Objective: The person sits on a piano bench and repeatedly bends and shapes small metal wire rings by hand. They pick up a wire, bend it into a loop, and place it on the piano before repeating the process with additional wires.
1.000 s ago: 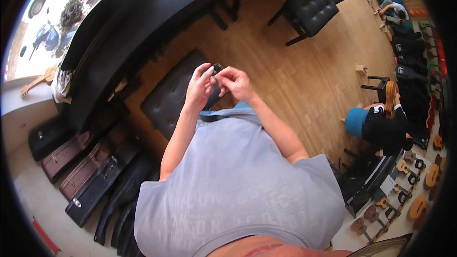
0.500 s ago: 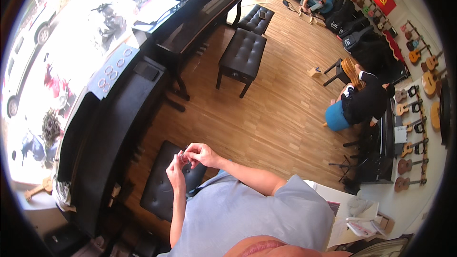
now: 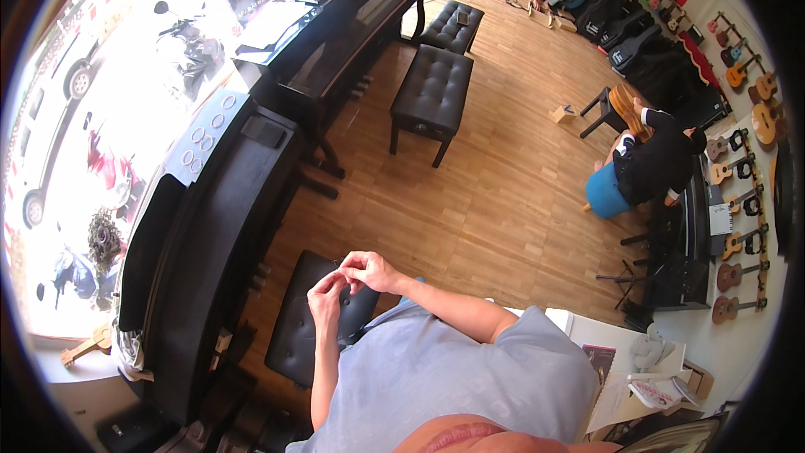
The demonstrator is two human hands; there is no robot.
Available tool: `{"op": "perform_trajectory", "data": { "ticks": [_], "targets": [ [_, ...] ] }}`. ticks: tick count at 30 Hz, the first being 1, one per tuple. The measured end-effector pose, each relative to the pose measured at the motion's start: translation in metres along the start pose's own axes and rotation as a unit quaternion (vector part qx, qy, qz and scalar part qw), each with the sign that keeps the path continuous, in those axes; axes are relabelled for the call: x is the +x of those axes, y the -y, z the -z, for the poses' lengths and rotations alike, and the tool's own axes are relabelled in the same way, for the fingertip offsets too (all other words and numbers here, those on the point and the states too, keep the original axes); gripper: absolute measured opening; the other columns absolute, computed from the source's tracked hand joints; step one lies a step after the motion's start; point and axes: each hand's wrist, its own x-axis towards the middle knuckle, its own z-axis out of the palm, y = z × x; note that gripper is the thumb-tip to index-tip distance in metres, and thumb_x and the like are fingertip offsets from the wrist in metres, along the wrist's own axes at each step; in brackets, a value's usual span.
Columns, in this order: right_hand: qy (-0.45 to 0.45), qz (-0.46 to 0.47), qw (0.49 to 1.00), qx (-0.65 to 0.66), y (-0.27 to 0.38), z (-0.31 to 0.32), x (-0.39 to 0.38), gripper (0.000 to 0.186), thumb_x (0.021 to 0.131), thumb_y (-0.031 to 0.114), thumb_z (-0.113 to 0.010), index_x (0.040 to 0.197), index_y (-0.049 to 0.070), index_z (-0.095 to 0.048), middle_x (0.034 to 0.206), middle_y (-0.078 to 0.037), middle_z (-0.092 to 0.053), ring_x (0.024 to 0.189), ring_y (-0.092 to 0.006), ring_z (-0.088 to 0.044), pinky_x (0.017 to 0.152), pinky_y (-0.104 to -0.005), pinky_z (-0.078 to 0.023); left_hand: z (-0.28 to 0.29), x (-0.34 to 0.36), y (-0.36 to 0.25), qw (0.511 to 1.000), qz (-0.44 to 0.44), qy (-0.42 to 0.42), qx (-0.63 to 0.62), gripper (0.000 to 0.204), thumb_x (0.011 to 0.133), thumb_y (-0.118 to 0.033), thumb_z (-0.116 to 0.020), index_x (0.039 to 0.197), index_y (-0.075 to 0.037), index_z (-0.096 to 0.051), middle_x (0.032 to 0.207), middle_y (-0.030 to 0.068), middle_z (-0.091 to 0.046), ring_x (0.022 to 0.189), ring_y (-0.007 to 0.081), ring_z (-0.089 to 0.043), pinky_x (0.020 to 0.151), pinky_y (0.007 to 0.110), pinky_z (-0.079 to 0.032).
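Observation:
In front of my body, above a black padded bench [image 3: 289,331], my two hands meet at the fingertips. My left hand [image 3: 325,302] is closed in a pinch, its fingers pointing up. From the right, my right hand [image 3: 371,272] is closed too, its thumb and forefinger pressed against the left fingertips. Between them is a thin, small coil, mostly hidden by the fingers now. Several similar thin coils [image 3: 198,135] lie in two rows on a pale blue sheet [image 3: 178,169] on top of the black piano at my left.
A dark phone [image 3: 263,132] lies on the near piano [image 3: 243,193]. Ahead stand another black piano [image 3: 352,25] and a tufted bench [image 3: 432,88]. At right, a person in black [image 3: 658,159] sits on a blue stool [image 3: 605,191] with a guitar. A white table [image 3: 620,403] is at my right.
The view has shifted slightly, so the room sits a little differently in it. My hands stay together; the coil's loop, visible between the fingers before, is now mostly covered.

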Motion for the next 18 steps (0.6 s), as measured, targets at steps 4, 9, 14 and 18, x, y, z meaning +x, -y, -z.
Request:
{"op": "perform_trajectory", "data": {
  "ticks": [4,9,14,18],
  "targets": [
    [0.002,-0.038,0.998,0.047,0.006,-0.002,0.000,0.015,0.101,0.018,-0.063,0.101,0.003,-0.065,0.079,-0.002,-0.064,0.066,-0.0120,-0.065,0.064,-0.0296,-0.060,0.004,-0.001,0.000,0.998,0.001,0.009,-0.058,0.020,0.090,-0.003,-0.074,0.109,0.004,-0.073,0.096,0.0093,-0.075,0.086,0.0139,-0.069,0.081,0.025,-0.056],
    [-0.035,-0.103,0.989,0.104,0.007,0.007,0.001,0.017,0.099,0.022,-0.065,0.103,0.006,-0.062,0.078,-0.001,-0.062,0.063,-0.0109,-0.063,0.063,-0.0303,-0.060,0.000,-0.008,-0.020,0.999,-0.014,-0.009,-0.036,0.026,0.087,0.001,-0.075,0.112,0.003,-0.072,0.101,0.0092,-0.074,0.092,0.0144,-0.069,0.085,0.025,-0.057],
    [-0.041,-0.117,0.987,0.106,0.000,0.008,0.003,0.017,0.099,0.022,-0.065,0.104,0.006,-0.061,0.079,0.000,-0.061,0.066,-0.0095,-0.062,0.063,-0.0291,-0.060,0.011,-0.002,-0.002,0.994,-0.104,0.013,-0.008,0.028,0.091,-0.002,-0.072,0.118,0.003,-0.069,0.103,0.0078,-0.072,0.094,0.0115,-0.067,0.084,0.026,-0.055],
    [-0.047,-0.110,0.987,0.109,0.001,0.007,0.004,0.018,0.099,0.022,-0.065,0.105,0.006,-0.061,0.079,0.000,-0.061,0.069,-0.0093,-0.062,0.064,-0.0291,-0.060,0.010,-0.007,-0.004,0.991,-0.022,0.049,-0.120,0.026,0.093,-0.002,-0.067,0.118,0.005,-0.068,0.112,0.0138,-0.071,0.096,0.0169,-0.069,0.087,0.028,-0.055]
  ]
}}
